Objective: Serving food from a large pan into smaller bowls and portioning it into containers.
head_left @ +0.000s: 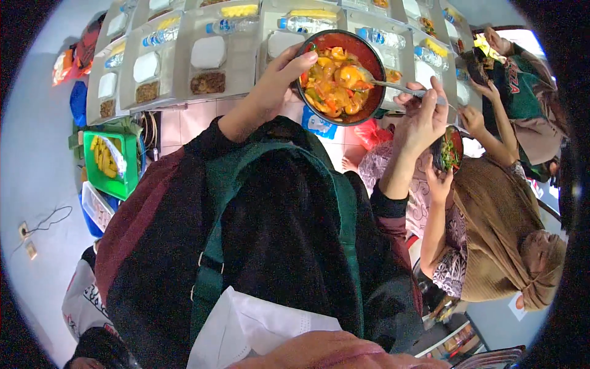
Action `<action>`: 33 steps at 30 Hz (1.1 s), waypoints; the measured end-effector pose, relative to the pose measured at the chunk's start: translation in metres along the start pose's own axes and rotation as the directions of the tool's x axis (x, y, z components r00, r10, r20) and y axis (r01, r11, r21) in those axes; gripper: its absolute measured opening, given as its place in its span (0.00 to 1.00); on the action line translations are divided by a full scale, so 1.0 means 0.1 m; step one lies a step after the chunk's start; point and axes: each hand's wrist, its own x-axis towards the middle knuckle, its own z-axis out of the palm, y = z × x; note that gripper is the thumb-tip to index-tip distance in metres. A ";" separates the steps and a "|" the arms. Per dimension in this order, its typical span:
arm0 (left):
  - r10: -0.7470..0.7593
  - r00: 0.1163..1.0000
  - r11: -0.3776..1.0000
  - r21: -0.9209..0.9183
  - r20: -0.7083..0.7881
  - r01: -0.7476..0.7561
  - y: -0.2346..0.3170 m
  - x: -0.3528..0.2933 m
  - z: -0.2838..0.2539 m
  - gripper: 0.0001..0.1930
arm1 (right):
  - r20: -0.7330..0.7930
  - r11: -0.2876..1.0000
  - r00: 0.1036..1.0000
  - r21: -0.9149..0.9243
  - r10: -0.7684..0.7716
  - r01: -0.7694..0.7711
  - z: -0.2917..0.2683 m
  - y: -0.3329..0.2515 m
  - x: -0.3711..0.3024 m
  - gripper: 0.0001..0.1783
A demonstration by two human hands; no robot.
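Note:
My left hand holds a round bowl, dark outside and reddish inside, by its left rim, thumb over the edge. Chunky orange-yellow food in sauce, with red and green pieces, fills much of the bowl. My right hand grips the handle of a metal spoon, whose tip dips into the food. Just beyond the bowl stand rows of open white food boxes. In them lie water bottles, white packets, brown food and yellow items.
Close on my right, a person in a brown head covering holds a bowl of green food. Another person in green works farther right. A green crate with bananas stands at left, above a clear plastic container.

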 end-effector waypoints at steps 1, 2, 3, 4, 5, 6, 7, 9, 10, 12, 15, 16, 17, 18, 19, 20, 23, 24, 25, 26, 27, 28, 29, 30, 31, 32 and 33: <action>0.002 1.000 1.000 0.002 -0.006 -0.002 -0.02 0.00 -0.02 0.27 | 0.004 1.000 1.000 0.004 0.004 -0.004 0.01 0.06 -0.01 0.16; 0.020 0.999 1.000 0.019 -0.036 -0.019 -0.05 0.02 -0.06 0.27 | 0.012 1.000 1.000 0.026 0.008 -0.008 0.02 0.11 -0.01 0.16; 0.039 0.997 0.999 0.036 -0.065 -0.037 -0.07 0.03 -0.10 0.28 | 0.021 0.999 1.000 0.049 0.011 -0.012 0.04 0.18 -0.01 0.16; 0.041 0.997 0.999 0.038 -0.072 -0.039 -0.11 0.06 -0.17 0.28 | 0.006 0.999 1.000 0.049 0.022 -0.022 0.07 0.26 -0.01 0.16; 0.077 0.992 0.991 0.120 -0.101 -0.065 -0.14 0.09 -0.23 0.28 | 0.000 0.997 0.999 0.059 0.045 -0.045 0.10 0.33 0.00 0.16; 0.115 0.985 0.976 0.201 -0.127 -0.088 -0.16 0.10 -0.29 0.29 | -0.007 0.995 0.998 0.069 0.069 -0.068 0.13 0.39 0.00 0.16; 0.112 0.985 0.976 0.201 -0.131 -0.085 -0.15 0.08 -0.29 0.29 | -0.018 0.992 0.995 0.079 0.100 -0.098 0.14 0.44 0.00 0.16; 0.100 0.971 0.977 0.205 -0.216 -0.055 -0.10 0.03 -0.27 0.29 | -0.001 0.986 0.994 0.127 0.108 -0.107 0.18 0.58 0.03 0.16; 0.096 0.971 0.978 0.202 -0.219 -0.052 -0.12 0.02 -0.30 0.29 | 0.016 0.978 0.994 0.174 0.110 -0.111 0.21 0.62 0.05 0.16; 0.286 0.906 0.938 0.283 -0.312 -0.199 -0.18 0.03 -0.40 0.28 | 0.019 0.979 0.993 0.167 0.116 -0.118 0.25 0.68 0.07 0.15; 0.336 0.886 0.939 0.188 -0.319 -0.288 -0.23 0.04 -0.61 0.27 | 0.035 0.982 0.994 0.156 0.105 -0.109 0.34 0.71 0.10 0.14; 0.337 0.876 0.941 0.162 -0.345 -0.298 -0.21 0.03 -0.61 0.27 | 0.034 0.982 0.993 0.154 0.109 -0.113 0.36 0.71 0.10 0.14; 0.335 0.876 0.942 0.161 -0.347 -0.296 -0.19 0.01 -0.59 0.27 | 0.043 0.984 0.995 0.147 0.094 -0.099 0.37 0.72 0.11 0.14; 0.294 0.875 0.956 0.134 -0.384 -0.263 -0.16 -0.02 -0.57 0.27 | 0.051 0.986 0.996 0.140 0.079 -0.085 0.38 0.73 0.11 0.13; 0.256 0.869 0.967 0.106 -0.423 -0.233 -0.13 -0.05 -0.54 0.27 | 0.055 0.986 0.995 0.142 0.082 -0.089 0.40 0.74 0.10 0.13; 0.257 0.867 0.966 0.107 -0.427 -0.234 -0.16 -0.03 -0.57 0.27 | 0.063 0.985 0.995 0.149 0.083 -0.092 0.42 0.75 0.09 0.13; 0.336 0.862 0.942 0.153 -0.380 -0.299 -0.31 0.12 -0.76 0.28 | 0.084 0.981 0.991 0.156 0.106 -0.119 0.48 0.81 0.08 0.12; 0.350 0.864 0.936 0.171 -0.361 -0.307 -0.34 0.15 -0.80 0.29 | 0.097 0.978 0.987 0.156 0.126 -0.140 0.50 0.83 0.07 0.12; 0.362 0.868 0.930 0.189 -0.340 -0.314 -0.32 0.15 -0.78 0.30 | 0.100 0.973 0.986 0.176 0.135 -0.151 0.50 0.85 0.07 0.12; 0.361 0.868 0.931 0.189 -0.340 -0.313 -0.31 0.14 -0.75 0.30 | 0.099 0.973 0.986 0.175 0.136 -0.152 0.49 0.87 0.08 0.12; 0.334 0.860 0.938 0.220 -0.386 -0.266 -0.29 0.11 -0.73 0.31 | 0.073 0.969 0.988 0.197 0.135 -0.147 0.47 0.88 0.10 0.12; 0.309 0.848 0.944 0.248 -0.431 -0.218 -0.27 0.08 -0.70 0.31 | 0.046 0.966 0.990 0.218 0.135 -0.142 0.44 0.89 0.11 0.12; 0.329 0.848 0.938 0.244 -0.417 -0.244 -0.30 0.11 -0.79 0.31 | 0.045 0.966 0.990 0.215 0.136 -0.143 0.41 0.88 0.13 0.12; 0.325 0.849 0.940 0.242 -0.417 -0.241 -0.31 0.10 -0.81 0.31 | 0.023 0.970 0.993 0.210 0.119 -0.121 0.36 0.87 0.16 0.13; 0.341 0.831 0.939 0.208 -0.440 -0.275 -0.28 0.09 -0.79 0.30 | 0.002 0.974 0.995 0.206 0.100 -0.099 0.32 0.86 0.19 0.13; 0.354 0.812 0.935 0.174 -0.463 -0.308 -0.24 0.07 -0.77 0.29 | 0.000 0.974 0.995 0.204 0.103 -0.100 0.27 0.86 0.22 0.13; 0.344 0.803 0.939 0.159 -0.487 -0.306 -0.21 0.03 -0.75 0.28 | -0.025 0.983 0.996 0.165 0.084 -0.078 0.21 0.87 0.23 0.13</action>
